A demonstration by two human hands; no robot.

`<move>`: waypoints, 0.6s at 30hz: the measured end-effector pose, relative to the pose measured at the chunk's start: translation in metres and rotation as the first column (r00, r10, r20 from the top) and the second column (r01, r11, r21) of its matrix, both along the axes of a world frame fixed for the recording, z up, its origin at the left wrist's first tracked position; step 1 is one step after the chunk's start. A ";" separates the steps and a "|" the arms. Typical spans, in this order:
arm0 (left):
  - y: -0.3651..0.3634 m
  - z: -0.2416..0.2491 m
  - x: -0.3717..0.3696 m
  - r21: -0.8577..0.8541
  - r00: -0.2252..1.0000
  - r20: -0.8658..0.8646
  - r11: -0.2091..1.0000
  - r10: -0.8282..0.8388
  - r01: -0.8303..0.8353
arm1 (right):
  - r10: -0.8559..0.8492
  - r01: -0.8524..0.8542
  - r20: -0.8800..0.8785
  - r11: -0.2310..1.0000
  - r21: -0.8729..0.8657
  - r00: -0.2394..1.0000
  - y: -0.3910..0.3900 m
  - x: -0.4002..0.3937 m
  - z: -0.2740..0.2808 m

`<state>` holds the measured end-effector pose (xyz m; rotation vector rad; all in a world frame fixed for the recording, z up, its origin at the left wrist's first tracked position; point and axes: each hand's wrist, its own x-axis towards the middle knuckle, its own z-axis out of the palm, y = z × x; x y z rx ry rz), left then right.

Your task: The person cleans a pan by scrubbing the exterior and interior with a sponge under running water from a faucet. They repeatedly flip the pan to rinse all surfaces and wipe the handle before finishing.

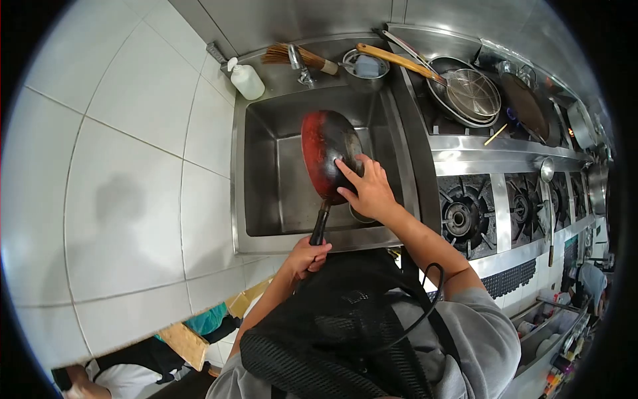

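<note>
Nearest the sink's front rim, the left hand [307, 256] was closed around the handle of a red-and-black pan [327, 155] held tilted over the sink [266, 166], the right hand [367, 189] lay spread against its underside, and a soap bottle [246, 79] stood behind the sink.

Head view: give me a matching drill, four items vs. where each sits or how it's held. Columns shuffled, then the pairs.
Things:
1. pan
2. soap bottle
3. wire strainer
4. brush

Places:
A. on the ledge left of the tap
B. held over the sink
C. on the ledge behind the sink, by the tap
D. resting in a wok on the stove

Pairs: 1-B, 2-A, 3-D, 4-C
</note>
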<state>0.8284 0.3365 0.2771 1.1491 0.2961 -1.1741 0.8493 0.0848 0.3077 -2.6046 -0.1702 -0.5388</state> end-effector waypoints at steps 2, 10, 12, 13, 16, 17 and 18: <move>0.014 -0.001 0.012 -0.020 0.997 0.043 0.997 -0.071 0.072 | -0.008 0.008 0.002 1.000 0.017 1.000 0.015 0.015 0.003; 0.053 -0.012 0.072 -0.104 0.990 -0.010 0.985 -0.140 0.138 | -0.020 0.029 0.045 0.978 -0.208 0.999 0.052 0.059 -0.004; 0.057 -0.016 0.080 -0.112 0.988 -0.095 0.987 -0.123 0.112 | -0.015 0.009 -0.025 0.975 -0.223 1.000 0.055 0.064 -0.018; 0.058 -0.021 0.082 -0.114 0.986 -0.109 0.987 -0.127 0.115 | -0.008 -0.010 -0.076 0.973 -0.231 0.997 0.056 0.066 -0.026; 0.052 -0.044 0.092 -0.137 0.976 -0.184 0.986 -0.117 0.092 | 0.026 -0.076 -0.265 0.980 -0.183 0.964 0.037 0.072 -0.057; 0.049 -0.054 0.096 -0.088 0.961 -0.263 0.994 -0.087 0.065 | -0.024 -0.021 -0.340 0.992 -0.127 0.940 0.026 0.083 -0.062; 0.044 -0.063 0.100 -0.036 0.940 -0.336 0.999 -0.049 0.040 | -0.027 -0.022 -0.341 0.990 -0.140 0.940 0.007 0.100 -0.069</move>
